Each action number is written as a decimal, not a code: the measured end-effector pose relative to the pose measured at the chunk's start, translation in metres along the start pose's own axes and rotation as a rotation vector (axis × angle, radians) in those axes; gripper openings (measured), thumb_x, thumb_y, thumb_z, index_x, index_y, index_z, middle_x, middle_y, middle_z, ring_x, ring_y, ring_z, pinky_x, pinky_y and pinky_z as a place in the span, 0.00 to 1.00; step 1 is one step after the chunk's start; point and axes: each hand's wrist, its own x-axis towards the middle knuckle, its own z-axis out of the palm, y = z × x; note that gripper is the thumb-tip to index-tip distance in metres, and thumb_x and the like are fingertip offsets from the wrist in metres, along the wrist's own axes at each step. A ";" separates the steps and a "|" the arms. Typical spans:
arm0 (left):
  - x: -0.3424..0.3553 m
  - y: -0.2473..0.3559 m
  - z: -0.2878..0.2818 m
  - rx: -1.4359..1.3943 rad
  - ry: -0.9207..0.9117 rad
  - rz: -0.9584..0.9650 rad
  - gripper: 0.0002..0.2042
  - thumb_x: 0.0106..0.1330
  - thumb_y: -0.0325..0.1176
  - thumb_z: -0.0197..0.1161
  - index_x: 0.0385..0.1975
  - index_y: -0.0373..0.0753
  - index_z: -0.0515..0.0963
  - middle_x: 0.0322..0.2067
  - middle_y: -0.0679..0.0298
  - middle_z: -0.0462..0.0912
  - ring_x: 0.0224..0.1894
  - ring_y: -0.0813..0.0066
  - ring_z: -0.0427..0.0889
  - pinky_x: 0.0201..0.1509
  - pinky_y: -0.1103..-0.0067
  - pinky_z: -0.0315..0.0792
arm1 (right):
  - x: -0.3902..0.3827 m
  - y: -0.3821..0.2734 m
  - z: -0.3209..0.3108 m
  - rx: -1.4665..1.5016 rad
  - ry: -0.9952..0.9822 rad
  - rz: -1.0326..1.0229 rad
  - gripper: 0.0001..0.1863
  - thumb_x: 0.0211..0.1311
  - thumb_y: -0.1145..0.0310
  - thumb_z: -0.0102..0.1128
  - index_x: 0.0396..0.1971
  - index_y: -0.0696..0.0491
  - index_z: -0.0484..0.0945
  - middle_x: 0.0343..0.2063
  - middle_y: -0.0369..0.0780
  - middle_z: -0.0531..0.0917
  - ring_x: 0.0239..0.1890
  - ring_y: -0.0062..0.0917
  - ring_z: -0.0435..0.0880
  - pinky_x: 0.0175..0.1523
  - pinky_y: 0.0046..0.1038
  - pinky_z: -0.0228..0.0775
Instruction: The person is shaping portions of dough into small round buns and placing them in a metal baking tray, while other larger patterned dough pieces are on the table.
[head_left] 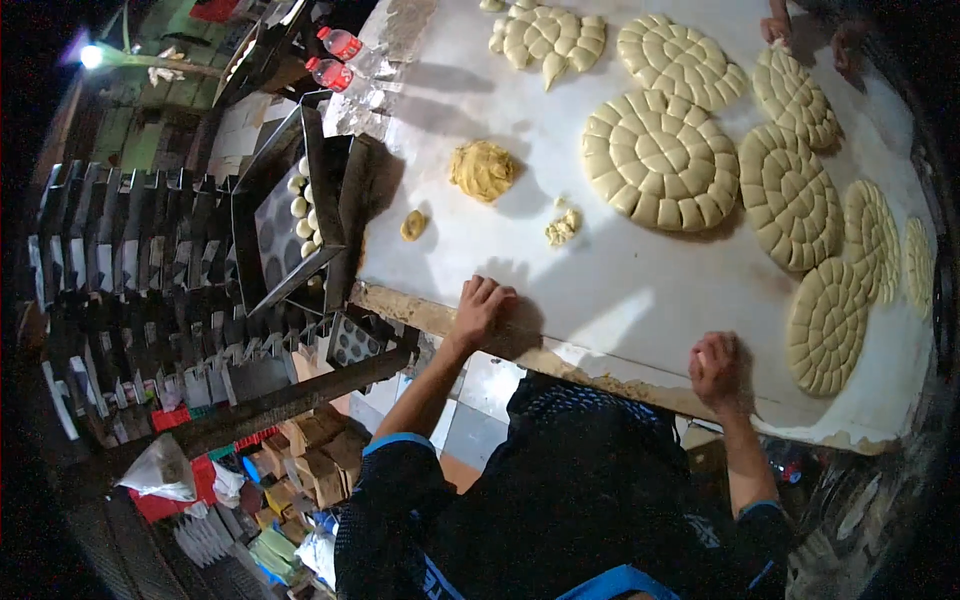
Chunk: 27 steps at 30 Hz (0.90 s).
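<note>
Now both hands press palm-down on the white desk (640, 300) near its front edge, the left hand (480, 310) curled, the right hand (715, 368) fisted, holding nothing visible. Small dough scraps (562, 228) lie at one o'clock from the left hand, the yellow dough lump (482, 170) at twelve.

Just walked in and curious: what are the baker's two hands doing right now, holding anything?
Left hand: curled, palm down on the white table; what is under it cannot be told.
Right hand: closed in a loose fist near the table edge; contents cannot be told.
</note>
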 end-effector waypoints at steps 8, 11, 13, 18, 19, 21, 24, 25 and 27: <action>0.096 0.043 0.031 -0.485 0.570 -0.432 0.05 0.60 0.31 0.62 0.29 0.37 0.75 0.27 0.59 0.77 0.30 0.60 0.72 0.42 0.68 0.66 | 0.106 -0.036 -0.001 -0.151 0.102 0.332 0.05 0.53 0.68 0.55 0.26 0.52 0.73 0.29 0.42 0.75 0.35 0.39 0.76 0.37 0.42 0.70; 0.026 0.042 0.048 -0.124 0.066 -0.152 0.15 0.61 0.32 0.50 0.46 0.40 0.77 0.48 0.52 0.74 0.60 0.47 0.64 0.65 0.61 0.59 | 0.035 -0.020 0.042 0.055 0.034 0.009 0.07 0.53 0.71 0.54 0.29 0.59 0.71 0.32 0.51 0.73 0.40 0.52 0.73 0.59 0.50 0.63; 0.002 0.013 0.028 -0.143 0.000 -0.046 0.15 0.59 0.33 0.49 0.43 0.39 0.78 0.44 0.58 0.77 0.51 0.54 0.71 0.59 0.63 0.63 | 0.005 0.015 0.033 0.104 0.091 -0.026 0.06 0.52 0.73 0.53 0.29 0.59 0.71 0.33 0.50 0.73 0.41 0.52 0.72 0.60 0.53 0.61; 0.084 -0.019 -0.004 0.025 0.358 -0.186 0.16 0.41 0.34 0.67 0.33 0.41 0.76 0.35 0.59 0.79 0.40 0.57 0.74 0.50 0.67 0.67 | 0.083 0.053 0.025 -0.084 0.273 0.246 0.06 0.49 0.75 0.54 0.28 0.58 0.69 0.32 0.51 0.71 0.41 0.53 0.70 0.61 0.52 0.57; 0.100 -0.008 0.006 -0.072 0.420 -0.271 0.19 0.38 0.33 0.69 0.34 0.41 0.76 0.34 0.58 0.79 0.39 0.56 0.74 0.48 0.68 0.69 | 0.097 0.041 0.026 -0.076 0.354 0.284 0.07 0.49 0.75 0.55 0.28 0.58 0.68 0.32 0.51 0.71 0.41 0.53 0.69 0.60 0.50 0.57; 0.105 0.025 0.020 -0.246 0.358 -0.266 0.17 0.40 0.33 0.69 0.34 0.42 0.76 0.36 0.56 0.79 0.41 0.55 0.74 0.46 0.67 0.71 | 0.087 0.016 0.037 -0.042 0.302 0.300 0.07 0.49 0.74 0.54 0.29 0.58 0.68 0.32 0.51 0.71 0.41 0.52 0.69 0.59 0.49 0.59; 0.047 0.026 0.021 -0.161 0.306 -0.047 0.17 0.39 0.31 0.67 0.33 0.42 0.75 0.32 0.56 0.76 0.41 0.53 0.73 0.49 0.67 0.68 | 0.058 0.001 0.025 0.022 0.227 0.160 0.06 0.51 0.74 0.54 0.28 0.58 0.68 0.32 0.50 0.71 0.40 0.51 0.69 0.53 0.48 0.60; 0.018 0.000 0.023 -0.186 0.283 0.017 0.18 0.38 0.32 0.68 0.34 0.42 0.76 0.32 0.57 0.76 0.42 0.54 0.73 0.51 0.67 0.67 | 0.049 0.003 0.020 0.043 0.197 0.026 0.06 0.51 0.74 0.53 0.28 0.58 0.68 0.31 0.50 0.71 0.39 0.50 0.69 0.50 0.48 0.61; -0.017 -0.066 0.049 -0.066 0.284 0.006 0.16 0.42 0.35 0.67 0.34 0.40 0.77 0.34 0.59 0.77 0.43 0.56 0.73 0.53 0.67 0.67 | 0.038 0.042 0.016 -0.018 0.270 0.088 0.04 0.52 0.75 0.52 0.27 0.58 0.68 0.31 0.48 0.71 0.38 0.48 0.69 0.46 0.45 0.61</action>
